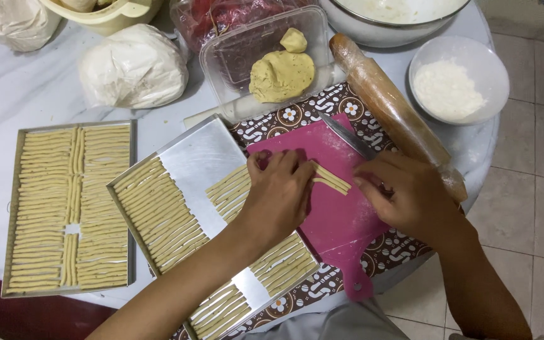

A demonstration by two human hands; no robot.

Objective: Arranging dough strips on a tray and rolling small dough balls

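The left hand [276, 195] lies palm-down across the near edge of the pink board [338, 214], its fingers curled over the ends of a few thin dough strips [332, 178], which poke out toward the right hand; the grip looks loose and flat, probably so the soft strips keep their shape. The right hand [407, 196] rests just beside them on the board, fingers bent around the handle of a knife [347, 135] whose blade points away from both hands, angled clear of the strips. Under the left wrist sits a metal tray [199, 160], tilted against the board so its open middle is right next to the strips; rows of strips already fill its two ends. Further out past the left hand, a second tray [132, 189] is packed nearly full and lies flat on the worktop [26, 94]. Beyond the hands, a clear tub [234, 60] holds the dough lumps [281, 75], close enough to reach. A rolling pin [391, 107] lies beside the right hand, and a bowl of flour [458, 79] stands beyond it.
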